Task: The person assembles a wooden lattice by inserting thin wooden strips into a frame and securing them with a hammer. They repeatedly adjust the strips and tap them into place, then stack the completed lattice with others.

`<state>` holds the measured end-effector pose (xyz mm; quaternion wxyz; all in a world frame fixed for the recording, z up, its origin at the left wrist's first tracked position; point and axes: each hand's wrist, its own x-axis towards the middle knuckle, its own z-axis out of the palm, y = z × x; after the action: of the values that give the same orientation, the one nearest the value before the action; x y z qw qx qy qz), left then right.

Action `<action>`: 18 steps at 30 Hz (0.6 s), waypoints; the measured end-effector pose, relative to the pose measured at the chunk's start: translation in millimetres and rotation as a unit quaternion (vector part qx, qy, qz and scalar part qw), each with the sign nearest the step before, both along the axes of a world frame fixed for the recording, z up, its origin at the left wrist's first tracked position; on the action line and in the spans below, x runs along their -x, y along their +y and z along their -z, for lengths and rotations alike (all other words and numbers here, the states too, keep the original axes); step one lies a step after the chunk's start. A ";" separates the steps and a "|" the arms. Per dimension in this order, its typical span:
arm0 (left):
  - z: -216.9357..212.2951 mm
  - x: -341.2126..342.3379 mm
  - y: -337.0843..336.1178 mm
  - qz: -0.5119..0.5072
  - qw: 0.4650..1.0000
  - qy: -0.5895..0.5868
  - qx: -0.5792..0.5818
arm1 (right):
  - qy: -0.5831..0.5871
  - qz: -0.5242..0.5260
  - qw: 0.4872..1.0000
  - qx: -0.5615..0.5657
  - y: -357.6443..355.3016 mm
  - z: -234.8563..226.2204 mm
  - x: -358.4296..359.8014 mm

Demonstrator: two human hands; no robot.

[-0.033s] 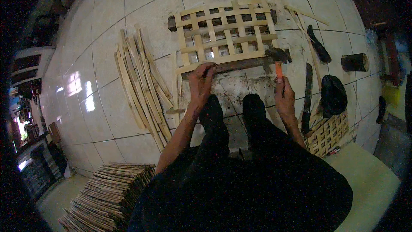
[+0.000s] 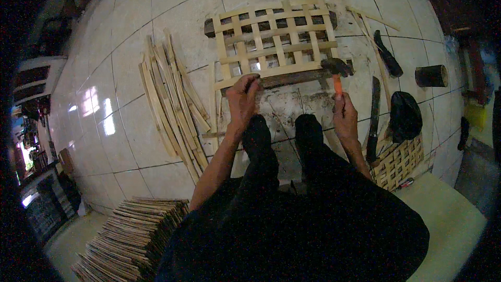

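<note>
A woven lattice panel of pale bamboo-like strips (image 2: 279, 49) lies across two dark wooden bars, the near bar (image 2: 292, 79) and the far bar (image 2: 209, 28). At the near edge of the panel, left of its middle, my left hand (image 2: 243, 102) is closed with thumb and fingertips together by the near bar; whatever it pinches is too small to tell. My right hand (image 2: 345, 120) grips a hammer with an orange handle (image 2: 337, 86). The hammer's dark head is over the panel's near right corner, at the bar's right end.
Loose pale strips (image 2: 162, 99) lie on the tiles at left, with a large stack of thin sticks (image 2: 135, 230) below them. To the right are a long dark blade (image 2: 374, 109), a black curved sheath-like piece (image 2: 386, 55), a dark cylinder (image 2: 430, 76), a black bag (image 2: 406, 117) and another woven panel (image 2: 399, 164).
The hammer and my right hand have shifted very slightly to the left. My left hand has moved barely at all, and the panel lies where it was.
</note>
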<state>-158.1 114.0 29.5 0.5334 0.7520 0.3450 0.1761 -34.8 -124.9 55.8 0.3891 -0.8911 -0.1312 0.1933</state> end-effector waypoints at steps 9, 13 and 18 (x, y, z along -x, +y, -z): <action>30.6 -15.9 20.2 0.013 0.982 -0.099 -0.158 | 0.032 -0.061 0.997 0.018 16.7 -3.6 3.3; 34.9 -18.4 15.7 -0.002 0.983 -0.086 -0.160 | 0.028 -0.072 0.997 0.023 16.7 -2.4 4.0; 40.9 -19.8 15.1 -0.002 0.978 -0.100 -0.182 | 0.027 -0.071 0.997 -0.008 22.1 -5.2 9.0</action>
<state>-138.4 129.1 -11.4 0.4190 0.8144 0.2538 0.3111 -43.8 -102.8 61.0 0.3853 -0.8708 -0.1853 0.2429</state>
